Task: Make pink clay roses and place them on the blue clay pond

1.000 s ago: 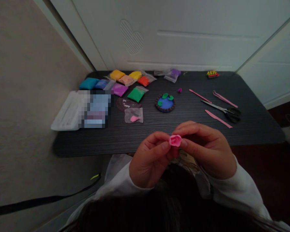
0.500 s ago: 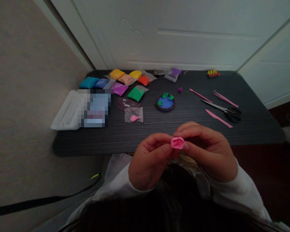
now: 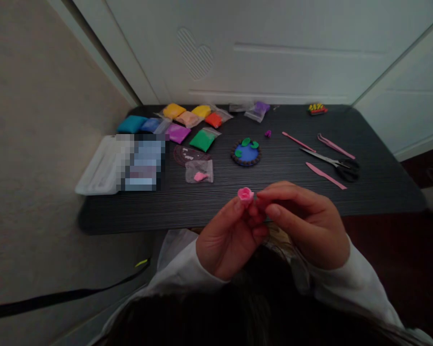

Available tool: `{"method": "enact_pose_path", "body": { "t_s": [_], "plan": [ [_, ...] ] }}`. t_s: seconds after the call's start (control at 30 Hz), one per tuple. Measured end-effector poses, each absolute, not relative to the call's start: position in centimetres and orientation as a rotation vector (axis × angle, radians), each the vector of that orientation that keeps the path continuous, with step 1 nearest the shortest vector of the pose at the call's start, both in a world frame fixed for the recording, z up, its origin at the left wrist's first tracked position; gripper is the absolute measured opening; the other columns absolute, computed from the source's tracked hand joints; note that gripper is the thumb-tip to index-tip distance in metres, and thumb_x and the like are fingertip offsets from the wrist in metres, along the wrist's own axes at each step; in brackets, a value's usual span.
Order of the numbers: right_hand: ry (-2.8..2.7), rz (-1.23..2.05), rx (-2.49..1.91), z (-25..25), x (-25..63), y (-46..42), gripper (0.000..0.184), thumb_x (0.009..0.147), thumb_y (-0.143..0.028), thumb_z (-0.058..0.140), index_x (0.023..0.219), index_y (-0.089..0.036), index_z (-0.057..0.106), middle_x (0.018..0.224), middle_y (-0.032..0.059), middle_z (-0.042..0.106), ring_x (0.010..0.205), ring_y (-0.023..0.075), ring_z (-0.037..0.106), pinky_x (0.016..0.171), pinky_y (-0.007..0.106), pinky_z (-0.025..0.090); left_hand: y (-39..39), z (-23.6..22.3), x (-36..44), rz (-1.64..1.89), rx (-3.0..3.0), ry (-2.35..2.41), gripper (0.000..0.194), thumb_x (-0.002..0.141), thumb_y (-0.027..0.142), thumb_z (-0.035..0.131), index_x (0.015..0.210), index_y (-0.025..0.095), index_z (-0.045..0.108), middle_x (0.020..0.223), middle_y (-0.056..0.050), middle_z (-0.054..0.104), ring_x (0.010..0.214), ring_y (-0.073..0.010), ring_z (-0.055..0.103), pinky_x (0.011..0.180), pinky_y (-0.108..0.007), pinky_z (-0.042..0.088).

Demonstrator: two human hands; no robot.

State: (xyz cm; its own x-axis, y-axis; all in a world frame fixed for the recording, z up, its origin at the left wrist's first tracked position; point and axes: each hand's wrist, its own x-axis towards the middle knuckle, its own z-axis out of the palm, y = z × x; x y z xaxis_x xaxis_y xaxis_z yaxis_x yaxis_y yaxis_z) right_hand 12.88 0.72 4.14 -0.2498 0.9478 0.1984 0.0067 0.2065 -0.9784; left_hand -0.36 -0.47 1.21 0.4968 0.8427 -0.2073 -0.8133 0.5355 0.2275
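A small pink clay flower (image 3: pixel 245 194) with cupped petals is pinched in the fingertips of my left hand (image 3: pixel 231 240), just past the table's front edge. My right hand (image 3: pixel 306 221) is close on its right, thumb and forefinger apart with a gap between them; its forefinger tip is near the petals, and I cannot tell whether it touches. Beyond the hands lies a round clay pond (image 3: pixel 247 153), blue inside a dark brown beaded rim, with green leaves on it. A small purple clay piece (image 3: pixel 268 134) rests behind it.
On the right lie scissors (image 3: pixel 341 166), a pink clay knife (image 3: pixel 324 175), a pink stick tool (image 3: pixel 299 142) and pink tweezers (image 3: pixel 335 146). Bagged clay, such as the green pack (image 3: pixel 204 139), spreads across the back left. A bag with pink clay (image 3: pixel 199 172) and a white tray (image 3: pixel 101 166) are nearer.
My left hand has turned and carried the pink flower left and slightly away from me. The right thumb and forefinger, earlier against the petals, have come off the flower's side.
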Motion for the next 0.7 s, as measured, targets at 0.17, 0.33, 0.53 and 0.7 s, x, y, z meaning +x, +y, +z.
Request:
{"method": "enact_pose_path", "body": {
  "t_s": [0.17, 0.33, 0.53, 0.7],
  "plan": [
    [-1.497, 1.091, -1.059, 3.86, 12.38, 0.59, 0.013, 0.073, -0.019, 0.058, 0.083, -0.024, 0.063, 0.08, -0.0003, 0.062, 0.078, 0.0124, 0.056, 0.068, 0.027, 0.045, -0.41, 1.06, -0.14, 0.977, 0.039, 0.324, 0.012, 0.078, 0.022, 0.05, 0.08, 0.016, 0.061, 0.073, 0.002, 0.06, 0.074, -0.0068, 0.055, 0.061, -0.017, 0.043],
    [-1.533, 0.979, -1.09, 3.92, 12.1, 0.44, 0.01, 0.072, -0.017, 0.058, 0.08, -0.021, 0.061, 0.079, -0.0001, 0.06, 0.077, 0.0126, 0.055, 0.068, 0.028, 0.044, -0.51, 1.13, 0.06, 1.028, 0.107, 0.406, 0.012, 0.077, 0.021, 0.05, 0.08, 0.017, 0.061, 0.08, 0.0, 0.059, 0.079, -0.0084, 0.054, 0.065, -0.019, 0.043],
    [-1.537, 0.974, -1.077, 3.82, 12.11, 0.42, 0.009, 0.072, -0.016, 0.059, 0.079, -0.021, 0.06, 0.078, -0.0001, 0.06, 0.075, 0.0125, 0.055, 0.068, 0.028, 0.043, -0.51, 1.41, 0.27, 1.098, 0.241, 0.529, 0.009, 0.074, 0.02, 0.054, 0.078, 0.016, 0.061, 0.079, -0.001, 0.059, 0.074, -0.0084, 0.053, 0.068, -0.021, 0.043],
    [-1.539, 0.993, -1.068, 3.66, 12.14, 0.48, 0.009, 0.071, -0.017, 0.058, 0.079, -0.021, 0.06, 0.078, 0.0002, 0.059, 0.074, 0.0128, 0.054, 0.067, 0.029, 0.044, -0.48, 1.51, 0.22, 1.225, 0.391, 0.654, 0.007, 0.07, 0.017, 0.058, 0.075, 0.018, 0.062, 0.074, 0.001, 0.06, 0.065, -0.0072, 0.051, 0.063, -0.021, 0.042]
  ]
}}
